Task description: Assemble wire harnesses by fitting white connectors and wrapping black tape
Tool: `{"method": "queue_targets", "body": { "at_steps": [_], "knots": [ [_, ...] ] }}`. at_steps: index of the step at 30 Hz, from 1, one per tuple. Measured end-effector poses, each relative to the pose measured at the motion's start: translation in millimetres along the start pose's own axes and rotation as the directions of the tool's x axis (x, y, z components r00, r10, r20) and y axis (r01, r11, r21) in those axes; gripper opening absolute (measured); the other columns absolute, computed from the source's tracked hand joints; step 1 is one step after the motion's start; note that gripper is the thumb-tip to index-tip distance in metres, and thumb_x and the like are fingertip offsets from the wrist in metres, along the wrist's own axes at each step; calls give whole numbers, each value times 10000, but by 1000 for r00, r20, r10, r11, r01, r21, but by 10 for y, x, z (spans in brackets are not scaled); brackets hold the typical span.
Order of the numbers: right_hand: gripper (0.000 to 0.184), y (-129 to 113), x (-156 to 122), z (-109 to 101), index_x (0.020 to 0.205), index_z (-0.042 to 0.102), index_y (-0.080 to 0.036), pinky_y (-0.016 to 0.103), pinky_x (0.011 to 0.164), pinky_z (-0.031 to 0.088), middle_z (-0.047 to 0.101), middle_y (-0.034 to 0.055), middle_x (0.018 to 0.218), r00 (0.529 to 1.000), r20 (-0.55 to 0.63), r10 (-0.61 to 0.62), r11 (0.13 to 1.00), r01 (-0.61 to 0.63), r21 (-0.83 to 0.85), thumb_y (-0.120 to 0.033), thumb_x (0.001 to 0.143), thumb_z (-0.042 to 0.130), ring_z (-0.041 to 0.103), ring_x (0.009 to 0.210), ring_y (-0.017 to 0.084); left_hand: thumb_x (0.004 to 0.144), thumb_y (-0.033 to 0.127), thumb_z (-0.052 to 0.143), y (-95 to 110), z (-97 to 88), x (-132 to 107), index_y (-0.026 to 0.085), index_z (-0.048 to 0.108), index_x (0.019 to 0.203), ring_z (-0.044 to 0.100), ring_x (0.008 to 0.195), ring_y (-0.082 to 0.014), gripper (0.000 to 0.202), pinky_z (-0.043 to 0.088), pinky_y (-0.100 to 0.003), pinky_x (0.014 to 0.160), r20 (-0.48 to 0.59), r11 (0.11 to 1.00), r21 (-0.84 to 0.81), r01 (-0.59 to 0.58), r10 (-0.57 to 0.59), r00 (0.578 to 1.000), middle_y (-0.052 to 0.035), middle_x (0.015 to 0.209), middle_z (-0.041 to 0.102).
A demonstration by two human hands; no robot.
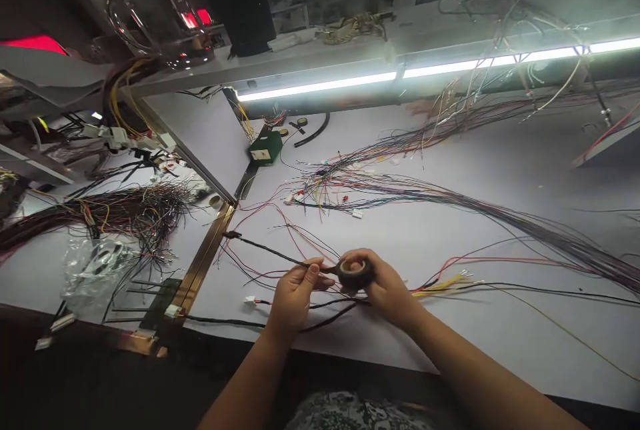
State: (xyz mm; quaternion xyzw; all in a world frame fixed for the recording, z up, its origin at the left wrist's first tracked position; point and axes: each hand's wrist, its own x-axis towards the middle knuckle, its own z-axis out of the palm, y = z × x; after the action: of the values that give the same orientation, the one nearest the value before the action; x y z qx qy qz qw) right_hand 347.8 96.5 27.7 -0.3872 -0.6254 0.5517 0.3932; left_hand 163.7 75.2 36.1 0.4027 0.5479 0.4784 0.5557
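My right hand (387,290) is closed around a roll of black tape (356,273) held just above the white bench near its front edge. My left hand (294,293) pinches a thin black taped wire bundle (265,249) right beside the roll. That bundle runs up and left from my fingers to its end near the brass strip. The two hands almost touch at the roll. Loose red and black wires lie under and around both hands.
A wide fan of thin wires (450,197) spreads across the white bench (500,297) to the right. A green box (266,147) sits at the back. A brass strip (203,263) divides the bench; more wire bundles (125,213) and a plastic bag (93,270) lie left. Strip lights (320,87) run overhead.
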Motion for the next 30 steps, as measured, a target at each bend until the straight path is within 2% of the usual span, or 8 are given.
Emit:
{"method": "queue_targets", "body": {
  "at_steps": [3,6,10,16,19,22,27,30],
  "knots": [
    [207,95,88,38,1026,489,-236,212,450,380,566,-45,605,910,10,415,847,-390,362,-289,826,494,521,484,114,811,432,669,-117,50,-1,141,665,1036,679,822,-169,367,527,-288,792,-107,981,-185,55,-76,991,-72,932,687],
    [319,158,154,72,1009,490,-253,184,403,282,500,-81,571,870,22,492,770,-447,456,-231,695,543,457,428,90,832,478,630,-153,104,0,171,607,1121,674,763,-156,422,532,-272,679,-46,920,-355,168,-197,979,-57,960,646],
    [354,171,195,104,998,478,-258,179,393,253,487,-89,582,869,16,495,768,-446,460,-211,648,501,373,392,65,805,468,670,-119,160,21,143,599,986,649,607,-124,378,506,-226,572,34,878,-381,290,-300,953,-13,786,607],
    [335,145,191,136,1005,470,-236,182,400,293,523,-72,608,880,7,474,781,-425,458,-232,676,535,420,407,73,785,430,711,-144,244,25,112,604,927,645,670,-111,364,510,-185,612,163,697,-553,457,-447,880,-54,782,652],
    [303,154,169,142,1029,463,-239,208,407,363,548,-59,617,910,14,414,830,-384,405,-260,729,500,496,430,108,763,456,721,-201,268,19,133,581,838,571,517,-83,360,434,-177,477,121,774,-479,413,-409,905,0,668,612],
    [248,165,124,124,1021,460,-240,237,434,425,561,-51,613,938,-1,346,908,-335,251,-269,775,451,566,489,141,761,501,700,-249,267,35,145,547,726,488,440,-69,390,350,-179,425,22,904,-328,274,-283,959,26,565,562],
    [256,226,74,62,1028,465,-222,255,455,473,617,-10,706,980,-82,183,983,-184,-9,-188,779,419,628,574,165,768,539,662,-270,244,58,144,578,689,505,471,-103,412,398,-226,519,-49,977,-165,133,-142,989,8,510,572],
    [305,244,101,2,1049,477,-216,287,517,513,629,1,740,992,-107,71,950,-100,-297,-130,779,364,625,594,164,766,536,658,-280,226,66,140,608,718,555,529,-125,402,439,-250,593,-38,980,-146,134,-141,989,-5,560,614]
  ]
}}
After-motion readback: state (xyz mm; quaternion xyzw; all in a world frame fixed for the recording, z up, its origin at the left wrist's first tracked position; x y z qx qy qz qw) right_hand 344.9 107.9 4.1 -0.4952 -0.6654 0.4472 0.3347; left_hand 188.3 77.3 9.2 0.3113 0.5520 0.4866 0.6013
